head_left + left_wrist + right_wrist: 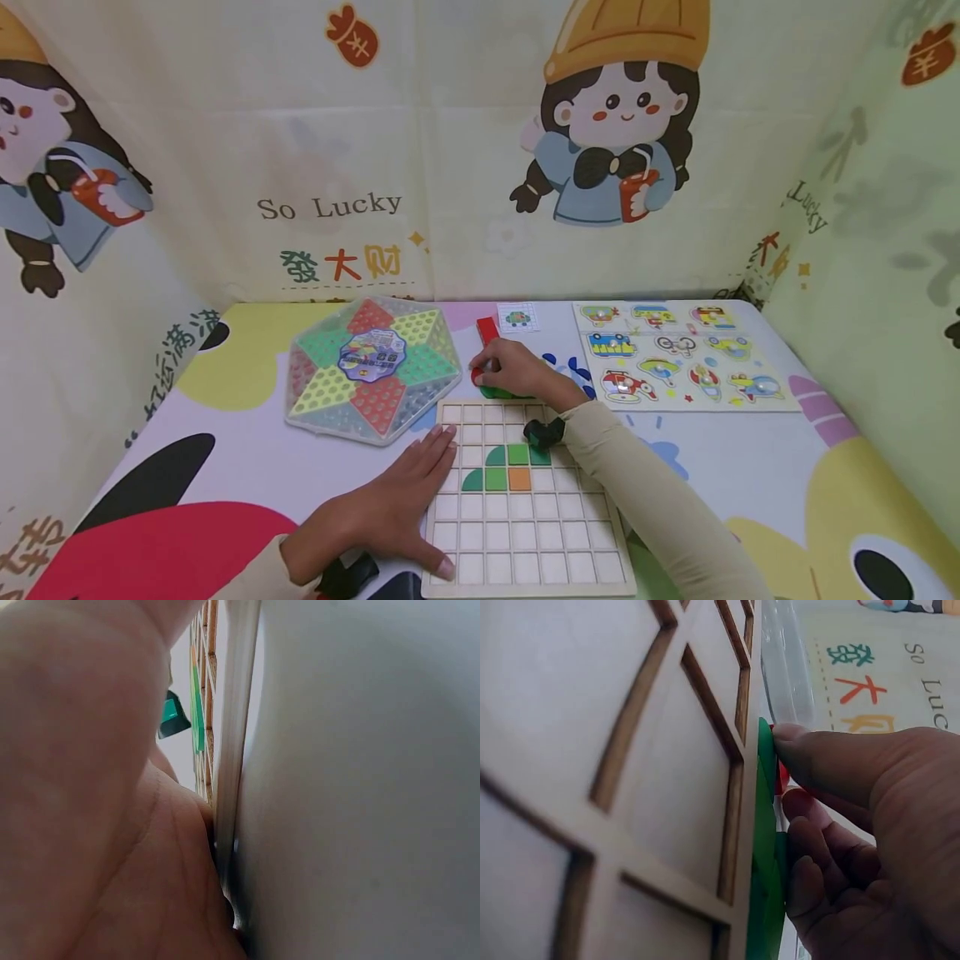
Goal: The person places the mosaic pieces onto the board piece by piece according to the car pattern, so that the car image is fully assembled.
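Observation:
A square wooden grid board (525,537) lies before me, with green tiles (496,479) and one orange square tile (519,478) set in its upper middle cells. My left hand (397,500) rests along the board's left edge, fingers straight and thumb spread at the lower corner. Beyond the far edge, my right hand (517,369) has its thumb and curled fingers at a small red piece (476,376). In the right wrist view the red piece (781,778) shows between thumb and index finger, beside a row of green pieces (765,832). The hand partly hides these pieces.
A hexagonal Chinese checkers box (315,408) lies at the left. Behind the right hand are a red strip of pieces (487,330) and a small pattern card (518,317). Blue pieces (577,368) lie near a vehicle peg puzzle (675,400) at the right.

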`<state>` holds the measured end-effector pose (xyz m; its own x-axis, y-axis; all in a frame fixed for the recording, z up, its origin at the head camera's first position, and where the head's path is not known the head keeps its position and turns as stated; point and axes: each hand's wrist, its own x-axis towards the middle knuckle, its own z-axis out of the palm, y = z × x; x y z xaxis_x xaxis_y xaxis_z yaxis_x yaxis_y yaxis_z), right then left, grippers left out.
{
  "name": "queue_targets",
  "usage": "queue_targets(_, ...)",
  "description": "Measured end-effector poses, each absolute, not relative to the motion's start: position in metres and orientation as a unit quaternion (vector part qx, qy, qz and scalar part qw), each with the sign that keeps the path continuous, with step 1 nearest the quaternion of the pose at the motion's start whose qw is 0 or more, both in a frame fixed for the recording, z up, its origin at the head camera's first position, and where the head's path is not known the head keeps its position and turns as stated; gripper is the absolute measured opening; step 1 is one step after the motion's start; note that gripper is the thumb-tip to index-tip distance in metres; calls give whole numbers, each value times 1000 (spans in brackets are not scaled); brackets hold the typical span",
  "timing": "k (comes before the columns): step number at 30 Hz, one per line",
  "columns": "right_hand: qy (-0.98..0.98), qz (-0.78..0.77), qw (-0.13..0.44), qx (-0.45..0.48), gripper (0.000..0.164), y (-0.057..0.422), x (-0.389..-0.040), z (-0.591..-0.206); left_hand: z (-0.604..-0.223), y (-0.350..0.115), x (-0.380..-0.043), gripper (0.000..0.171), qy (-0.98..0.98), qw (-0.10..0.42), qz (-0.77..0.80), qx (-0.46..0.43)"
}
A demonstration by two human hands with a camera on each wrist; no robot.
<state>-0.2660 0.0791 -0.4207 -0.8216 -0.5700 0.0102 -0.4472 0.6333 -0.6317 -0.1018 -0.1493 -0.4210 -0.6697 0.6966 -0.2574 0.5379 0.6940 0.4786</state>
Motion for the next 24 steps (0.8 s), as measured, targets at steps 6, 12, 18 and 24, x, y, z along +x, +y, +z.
queue_targets(6, 902, -324, 108, -266, 8, 78, -268, -421, -420, -150, -101, 128, 894, 221, 189, 341)
queue_targets(12, 905, -329, 110, -245, 4, 78, -270, -420, -419, -149, -102, 128, 895, 216, 185, 344)
queue_targets(18, 905, -323, 117, -250, 10, 77, -267, -420, -419, -149, -102, 128, 894, 214, 187, 345)
queue_targets(24, 903, -332, 108, -251, 6, 78, -265, -420, -419, -148, -102, 129, 893, 221, 194, 340)
